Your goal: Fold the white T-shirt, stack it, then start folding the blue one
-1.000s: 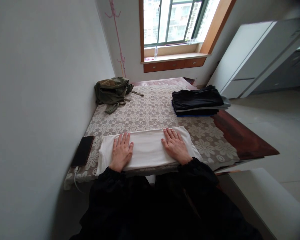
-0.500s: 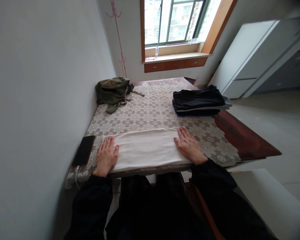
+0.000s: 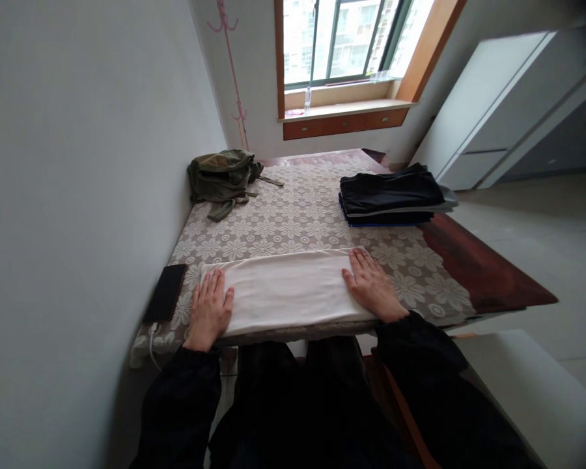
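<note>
Daylight from a window at the far end falls on a dark red wooden worktop pushed against a white wall and mostly covered by a lace cloth with a white flower pattern. At its near edge lies a folded white fabric strip, long side running left to right, with its front edge right at the lip of the worktop.

That placement looks like the main risk: a pull toward the body could drag the strip over the edge, and uneven pressure from the two ends could bunch the folds or shift the lace underneath. A black smartphone with a white cable sits just beside the left end, near enough that a sideways sweep might nudge it off the corner.

The left hand is spread flat, fingers together and extended, palm down on the left end of the strip, gripping nothing. The right hand is likewise flat and fully opened, pressing the right end, with no fabric pinched.

Further back, well apart, are a crumpled olive-green garment by the wall and a stack of folded dark clothes on the right.
</note>
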A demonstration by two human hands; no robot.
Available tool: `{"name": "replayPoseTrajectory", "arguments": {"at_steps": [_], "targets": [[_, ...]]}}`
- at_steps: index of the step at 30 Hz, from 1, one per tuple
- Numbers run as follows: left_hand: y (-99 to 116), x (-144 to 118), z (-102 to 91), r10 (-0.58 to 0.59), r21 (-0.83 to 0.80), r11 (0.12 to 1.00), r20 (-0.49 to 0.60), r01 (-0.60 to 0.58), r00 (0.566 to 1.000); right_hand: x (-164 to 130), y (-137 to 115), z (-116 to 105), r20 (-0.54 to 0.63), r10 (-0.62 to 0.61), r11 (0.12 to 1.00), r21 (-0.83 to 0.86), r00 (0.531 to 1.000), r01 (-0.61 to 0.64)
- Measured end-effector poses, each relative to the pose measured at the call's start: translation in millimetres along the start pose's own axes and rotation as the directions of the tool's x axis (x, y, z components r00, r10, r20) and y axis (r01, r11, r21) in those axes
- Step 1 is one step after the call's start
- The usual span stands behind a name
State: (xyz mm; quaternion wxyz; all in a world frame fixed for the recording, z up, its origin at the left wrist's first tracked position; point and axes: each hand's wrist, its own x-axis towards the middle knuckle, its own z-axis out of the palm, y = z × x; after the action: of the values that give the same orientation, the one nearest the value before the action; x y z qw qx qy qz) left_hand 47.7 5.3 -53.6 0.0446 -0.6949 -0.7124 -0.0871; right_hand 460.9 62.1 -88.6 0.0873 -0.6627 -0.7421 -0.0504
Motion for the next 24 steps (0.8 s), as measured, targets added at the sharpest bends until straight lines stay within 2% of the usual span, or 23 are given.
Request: {"name": "replayPoseTrajectory", "arguments": {"at_steps": [12,24], "targets": [[-2.9,-20.6,-0.1,0.014,-0.008,1.000,-0.022,-0.015,1.000,0.4,0.1,-2.4,0.018,-0.002,1.000,0.016,1.000,0.002],[-4.5,-53.4,1.2,0.044,-0.052,0.997,-0.099,-0.049,0.994,0.7,2.1,0.8,0.004,-0.005,1.000,0.022,1.000,0.005]]}}
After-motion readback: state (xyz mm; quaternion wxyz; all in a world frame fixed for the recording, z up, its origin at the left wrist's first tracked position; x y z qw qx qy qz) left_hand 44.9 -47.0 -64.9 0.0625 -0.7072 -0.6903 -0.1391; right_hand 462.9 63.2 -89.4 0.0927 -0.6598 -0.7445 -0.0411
